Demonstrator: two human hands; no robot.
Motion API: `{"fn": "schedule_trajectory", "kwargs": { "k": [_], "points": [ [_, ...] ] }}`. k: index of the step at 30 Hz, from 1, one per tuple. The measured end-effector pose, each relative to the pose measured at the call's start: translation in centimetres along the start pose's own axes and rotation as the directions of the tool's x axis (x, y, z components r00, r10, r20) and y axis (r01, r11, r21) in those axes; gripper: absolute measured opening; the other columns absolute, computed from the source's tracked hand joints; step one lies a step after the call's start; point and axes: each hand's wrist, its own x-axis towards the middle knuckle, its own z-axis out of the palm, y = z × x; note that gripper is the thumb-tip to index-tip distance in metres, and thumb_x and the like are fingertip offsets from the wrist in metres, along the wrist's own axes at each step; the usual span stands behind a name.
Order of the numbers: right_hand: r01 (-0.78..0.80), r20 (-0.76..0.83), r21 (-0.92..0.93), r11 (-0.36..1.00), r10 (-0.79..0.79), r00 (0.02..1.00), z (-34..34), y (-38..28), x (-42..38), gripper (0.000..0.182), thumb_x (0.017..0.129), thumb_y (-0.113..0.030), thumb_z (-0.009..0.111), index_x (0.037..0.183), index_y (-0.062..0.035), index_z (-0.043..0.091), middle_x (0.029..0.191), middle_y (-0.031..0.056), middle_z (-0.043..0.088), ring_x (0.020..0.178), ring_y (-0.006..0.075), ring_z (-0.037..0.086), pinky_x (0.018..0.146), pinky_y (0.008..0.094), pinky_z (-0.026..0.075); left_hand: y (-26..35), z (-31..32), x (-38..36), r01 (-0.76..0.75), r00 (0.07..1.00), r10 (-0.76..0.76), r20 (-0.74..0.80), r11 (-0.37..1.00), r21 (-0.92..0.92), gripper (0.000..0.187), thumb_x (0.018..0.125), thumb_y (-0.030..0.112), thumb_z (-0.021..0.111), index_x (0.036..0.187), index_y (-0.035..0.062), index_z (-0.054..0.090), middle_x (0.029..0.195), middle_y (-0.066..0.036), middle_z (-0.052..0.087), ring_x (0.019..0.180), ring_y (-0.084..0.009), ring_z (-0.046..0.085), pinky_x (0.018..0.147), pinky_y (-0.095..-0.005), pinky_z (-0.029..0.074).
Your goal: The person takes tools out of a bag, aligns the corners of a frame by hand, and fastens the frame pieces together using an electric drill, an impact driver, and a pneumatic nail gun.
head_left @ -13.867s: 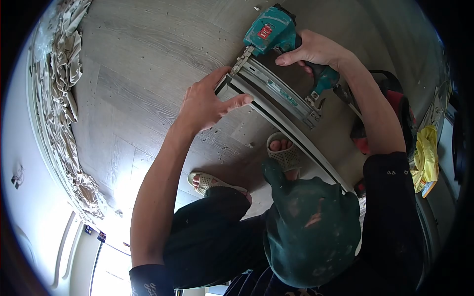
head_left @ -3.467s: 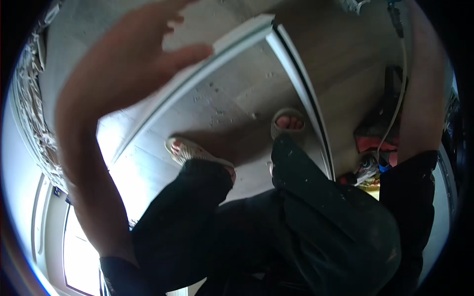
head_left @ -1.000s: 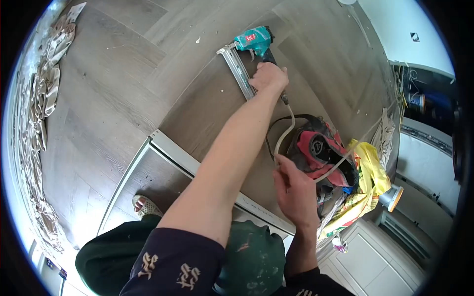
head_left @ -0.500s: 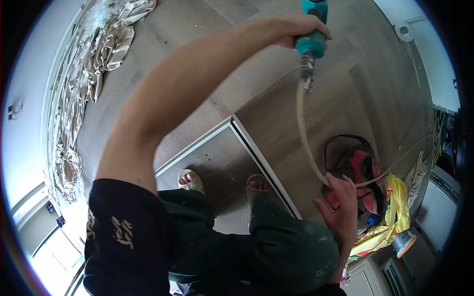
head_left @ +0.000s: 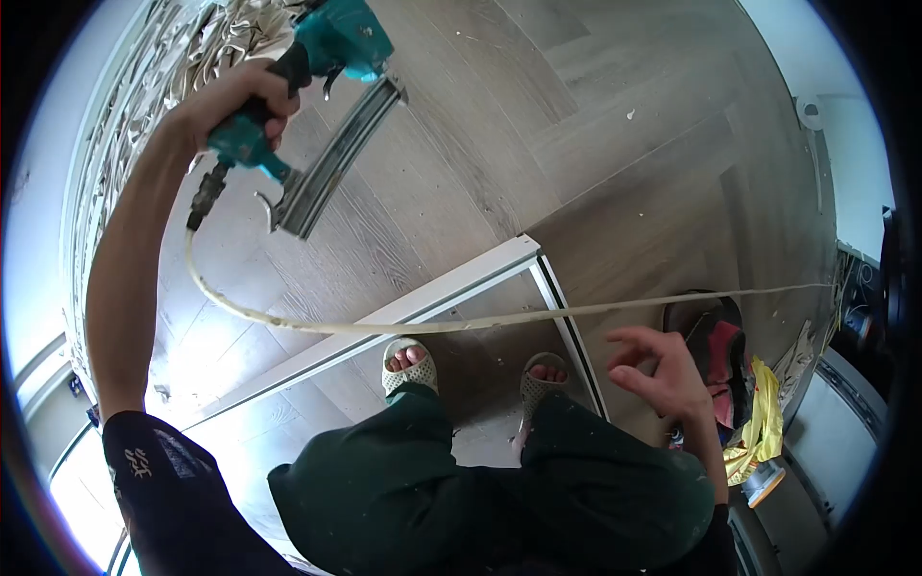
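Observation:
My left hand [head_left: 254, 106] is wrapped round the grip of a teal nail gun [head_left: 346, 38], held up at the upper left with its long metal magazine slanting down. A pale air hose [head_left: 423, 327] runs from the fitting below the grip, sags, then stretches across to the right side. Just below the hose, near the right, my right hand [head_left: 663, 370] has its thumb and fingers apart and holds nothing. A white frame [head_left: 480, 264] lies on the floor under the hose, its corner pointing away from me.
Both feet, in light sandals [head_left: 410, 368], are inside the white frame. To the right lie a red and black bag [head_left: 725, 350] and a yellow plastic bag [head_left: 762, 413]. Crumpled beige fabric [head_left: 230, 38] lines the left wall. A white roll [head_left: 809, 113] is by the right wall.
My left hand has swung the nail gun from the upper middle to the upper left, turning it so the magazine shows. The hose has left my right hand's fingers and now stretches across.

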Motion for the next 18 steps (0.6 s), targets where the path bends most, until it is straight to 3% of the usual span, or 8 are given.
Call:
{"fn": "schedule_trajectory", "kwargs": {
  "k": [2,6,7,10,11,14,15,18],
  "points": [
    [-0.331,0.085,0.131,0.934,0.322,0.943,1.6,1.1,0.8,0.027,0.079,-0.012,0.079,0.101,-0.0011,0.071,0.074,0.0061,0.069,0.069,0.0229,0.068,0.066,0.0284,0.051,-2.2,0.0,-1.6,0.077,0.989,-0.08,0.124,0.997,0.022,0.03,0.081,0.013,0.062,0.104,0.0004,0.049,0.07,-0.003,0.057,0.05,-0.0119,0.06,0.053,-0.0301,0.058],
    [-0.37,0.127,-0.089,0.925,0.379,0.917,2.1,1.6,1.6,0.037,0.08,-0.018,0.08,0.11,-0.001,0.068,0.085,0.0111,0.071,0.081,0.0248,0.07,0.073,0.0322,0.053,-3.9,4.1,-1.3,0.165,0.971,-0.15,0.187,0.984,-0.069,0.023,0.083,0.019,0.067,0.088,0.0001,0.054,0.066,-0.004,0.058,0.051,-0.013,0.061,0.052,-0.0306,0.057],
    [-0.384,0.128,-0.093,0.919,0.393,0.91,2.6,1.6,2.0,0.037,0.08,-0.018,0.08,0.11,-0.001,0.068,0.085,0.0111,0.071,0.081,0.0248,0.07,0.073,0.0322,0.053,-4.5,5.0,-0.5,0.138,0.959,-0.135,0.249,0.99,0.007,0.023,0.083,0.019,0.068,0.087,0.0005,0.054,0.065,-0.003,0.057,0.05,-0.013,0.061,0.051,-0.0305,0.057],
    [-0.02,0.031,-0.604,0.797,0.049,0.998,5.9,2.1,4.3,0.049,0.081,-0.021,0.08,0.123,-0.0017,0.063,0.099,0.0165,0.071,0.095,0.0289,0.07,0.083,0.037,0.054,-6.9,7.0,3.0,0.092,0.904,-0.109,0.414,0.994,0.061,0.024,0.083,0.017,0.069,0.091,-0.0012,0.056,0.064,-0.003,0.056,0.049,-0.013,0.061,0.05,-0.03,0.056],
    [-0.033,0.024,-0.602,0.798,0.059,0.998,7.0,2.5,4.6,0.049,0.081,-0.021,0.08,0.123,-0.0017,0.063,0.099,0.0165,0.071,0.095,0.0289,0.07,0.083,0.037,0.054,-7.6,7.6,4.4,0.077,0.861,-0.088,0.501,0.996,0.043,0.025,0.082,0.015,0.068,0.096,-0.0033,0.058,0.063,-0.002,0.056,0.049,-0.0129,0.061,0.05,-0.0296,0.056],
    [-0.237,-0.01,-0.251,0.939,0.242,0.97,10.0,4.5,5.6,0.055,0.085,-0.02,0.076,0.133,-0.0013,0.056,0.111,0.0211,0.068,0.107,0.0344,0.067,0.094,0.0412,0.052,-9.5,9.5,8.0,0.11,0.787,-0.009,0.617,0.986,-0.126,0.031,0.081,0.013,0.068,0.104,-0.0056,0.06,0.063,-0.002,0.056,0.047,-0.0129,0.06,0.05,-0.029,0.055],
    [-0.245,-0.009,-0.247,0.938,0.25,0.968,10.6,5.1,5.8,0.055,0.085,-0.02,0.076,0.133,-0.0013,0.056,0.111,0.0211,0.068,0.107,0.0344,0.067,0.094,0.0412,0.052,-10.0,10.0,8.8,0.139,0.749,0.035,0.662,0.968,-0.208,0.034,0.081,0.013,0.068,0.108,-0.0068,0.061,0.063,-0.002,0.056,0.047,-0.013,0.06,0.049,-0.0287,0.055],
    [-0.436,-0.053,0.063,0.898,0.439,0.897,11.6,6.4,6.4,0.049,0.088,-0.016,0.071,0.132,0.0005,0.057,0.114,0.0229,0.067,0.109,0.0375,0.066,0.096,0.0417,0.051,-10.7,11.3,10.6,0.17,0.719,0.042,0.694,0.957,-0.233,0.027,0.079,0.01,0.069,0.097,-0.0076,0.061,0.06,-0.004,0.056,0.045,-0.0142,0.06,0.046,-0.0286,0.053]
  ]
}}
